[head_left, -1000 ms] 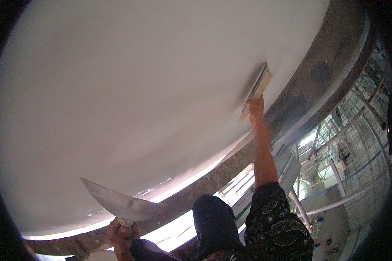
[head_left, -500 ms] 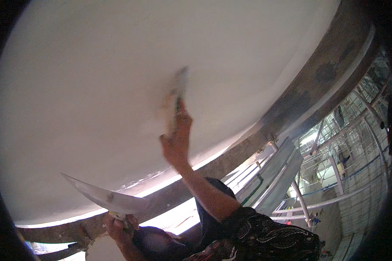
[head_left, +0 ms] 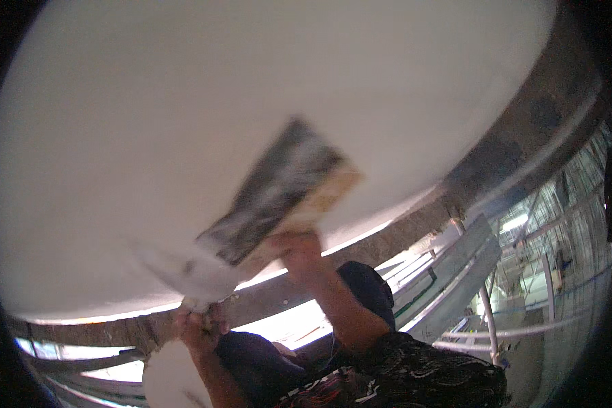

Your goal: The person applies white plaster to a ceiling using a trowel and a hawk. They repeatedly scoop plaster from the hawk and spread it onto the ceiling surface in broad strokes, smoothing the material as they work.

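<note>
A broad smooth white plastered surface (head_left: 136, 129) fills most of the view. My right hand (head_left: 300, 253) is closed round a wide putty knife (head_left: 275, 194), blurred by motion, with a dark flat blade and a light brown back edge. Its blade faces me, and whether it touches the surface I cannot tell. Lower left, my left hand (head_left: 202, 328) grips the handle of a plastering trowel (head_left: 200, 279) with a wide, pale metal blade. The near corner of the putty knife overlaps that blade in view; contact between them is too blurred to tell.
A rough brown-grey concrete edge (head_left: 503, 146) curves round the surface's right and lower sides. Beyond it at the right stand metal planks (head_left: 449, 272), scaffold poles (head_left: 486, 316) and netting (head_left: 585, 224). Bright gaps show below the edge.
My right hand has come down toward the trowel, and its putty knife has turned from edge-on to broad side. My left hand has shifted slightly right and up. The whole view has tilted a little.
</note>
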Action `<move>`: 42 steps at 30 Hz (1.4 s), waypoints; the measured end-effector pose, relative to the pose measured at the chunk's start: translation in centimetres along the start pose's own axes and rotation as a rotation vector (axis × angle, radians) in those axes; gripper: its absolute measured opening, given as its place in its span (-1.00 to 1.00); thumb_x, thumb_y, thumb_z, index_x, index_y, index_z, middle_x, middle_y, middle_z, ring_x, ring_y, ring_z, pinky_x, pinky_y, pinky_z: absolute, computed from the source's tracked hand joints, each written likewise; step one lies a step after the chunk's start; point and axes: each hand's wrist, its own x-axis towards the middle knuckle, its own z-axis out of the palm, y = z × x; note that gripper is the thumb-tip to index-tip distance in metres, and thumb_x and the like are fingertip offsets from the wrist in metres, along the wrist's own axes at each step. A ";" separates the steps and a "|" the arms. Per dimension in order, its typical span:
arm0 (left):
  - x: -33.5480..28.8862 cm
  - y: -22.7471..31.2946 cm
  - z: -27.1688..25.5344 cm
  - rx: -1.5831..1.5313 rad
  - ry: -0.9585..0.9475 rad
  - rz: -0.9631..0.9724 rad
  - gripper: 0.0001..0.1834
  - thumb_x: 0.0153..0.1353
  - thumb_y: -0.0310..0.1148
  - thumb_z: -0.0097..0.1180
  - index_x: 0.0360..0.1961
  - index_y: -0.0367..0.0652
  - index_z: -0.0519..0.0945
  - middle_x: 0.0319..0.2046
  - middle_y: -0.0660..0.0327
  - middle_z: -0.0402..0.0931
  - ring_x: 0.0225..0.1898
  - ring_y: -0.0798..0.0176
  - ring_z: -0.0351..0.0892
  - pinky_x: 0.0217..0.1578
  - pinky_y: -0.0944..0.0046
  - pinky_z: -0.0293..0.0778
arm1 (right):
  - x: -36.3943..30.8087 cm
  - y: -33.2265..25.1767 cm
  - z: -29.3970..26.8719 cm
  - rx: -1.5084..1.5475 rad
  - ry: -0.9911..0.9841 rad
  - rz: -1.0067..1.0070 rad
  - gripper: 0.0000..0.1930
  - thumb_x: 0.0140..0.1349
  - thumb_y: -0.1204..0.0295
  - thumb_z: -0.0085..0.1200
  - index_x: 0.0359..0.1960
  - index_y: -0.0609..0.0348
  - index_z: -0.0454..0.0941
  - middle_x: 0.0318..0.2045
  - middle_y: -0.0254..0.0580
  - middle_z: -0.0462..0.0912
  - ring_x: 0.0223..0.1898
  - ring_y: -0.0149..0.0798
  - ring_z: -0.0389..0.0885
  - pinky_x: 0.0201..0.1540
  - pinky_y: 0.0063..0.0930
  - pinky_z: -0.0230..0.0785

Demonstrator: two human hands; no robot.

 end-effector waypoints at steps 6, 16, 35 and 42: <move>0.5 0.7 1.1 0.282 -0.210 -0.140 -0.64 0.03 -0.20 -0.04 -0.33 -0.34 0.41 -0.60 0.21 0.40 -0.67 0.41 0.33 -0.68 0.43 0.27 | 0.8 0.2 -7.1 1.491 0.202 0.349 -0.67 -0.13 0.60 -0.07 -0.22 0.19 0.43 -0.30 -0.13 0.49 -0.27 -0.17 0.49 -0.12 -0.20 0.32; 1.3 -1.1 5.2 0.316 -0.236 -0.194 -0.66 0.00 -0.20 -0.01 -0.38 -0.31 0.42 -0.56 0.21 0.39 -0.61 0.37 0.36 -0.64 0.41 0.30 | -4.4 2.9 -9.7 0.367 -0.251 0.641 -0.72 -0.04 0.36 0.07 -0.28 0.17 0.40 -0.25 -0.14 0.46 -0.23 -0.23 0.45 -0.21 -0.39 0.34; 2.8 -4.6 6.4 0.135 -0.053 -0.051 -0.56 -0.02 -0.10 0.05 -0.38 -0.31 0.31 -0.74 0.22 0.28 -0.83 0.38 0.24 -0.87 0.42 0.20 | 10.6 28.7 -48.6 -0.462 0.619 0.187 -0.48 -0.10 0.62 -0.20 0.02 0.25 0.13 -0.27 -0.08 0.37 -0.31 -0.24 0.37 -0.27 -0.45 0.27; 3.5 -5.0 6.0 0.036 -0.132 -0.111 -0.46 -0.09 0.01 0.09 -0.40 -0.34 0.35 -0.73 0.18 0.33 -0.83 0.34 0.28 -0.88 0.41 0.20 | 8.5 29.6 -44.0 -0.169 0.479 0.179 -0.40 -0.17 0.61 -0.11 0.05 0.21 0.13 -0.25 -0.21 0.37 -0.26 -0.31 0.37 -0.21 -0.57 0.23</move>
